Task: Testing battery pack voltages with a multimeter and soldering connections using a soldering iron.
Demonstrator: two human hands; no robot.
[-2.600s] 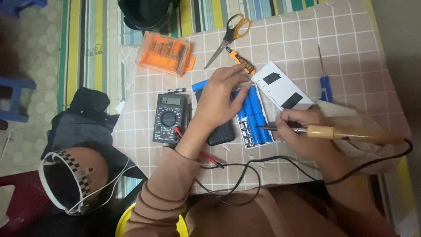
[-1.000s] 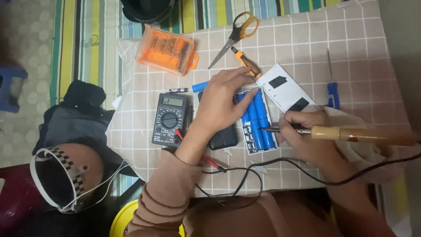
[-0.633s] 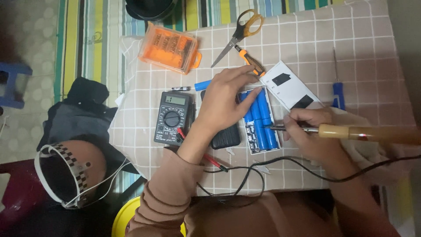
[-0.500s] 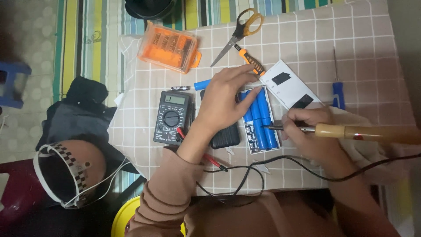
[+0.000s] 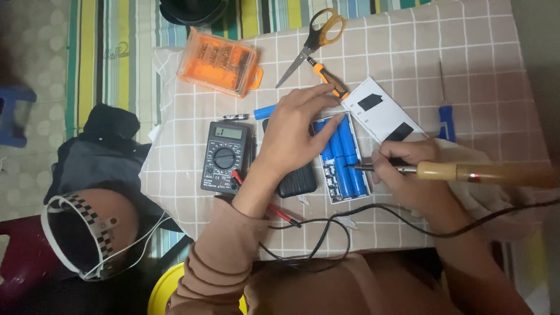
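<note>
My right hand [image 5: 412,175] grips a soldering iron [image 5: 466,171] with a wooden handle, its tip touching the blue cylindrical battery cells [image 5: 344,157] in a white open case [image 5: 385,114]. My left hand [image 5: 294,131] lies flat over the left part of the case and a black cover [image 5: 297,182], fingers reaching the cells' upper end. A black multimeter [image 5: 224,156] sits just left of my left wrist, its red lead [image 5: 274,210] running under my forearm.
Orange screwdriver-bit box [image 5: 217,61], orange-handled scissors [image 5: 312,38], an orange-handled cutter [image 5: 328,78], a blue screwdriver [image 5: 445,108] and a loose blue cell [image 5: 263,111] lie on the checked tablecloth [image 5: 478,52]. Black cables [image 5: 326,233] loop near the front edge. A dark bag [image 5: 99,157] lies on the left.
My right hand and the soldering iron shifted slightly; the tip stays at the blue cells. My left hand keeps pressing on the case. The view moved a little.
</note>
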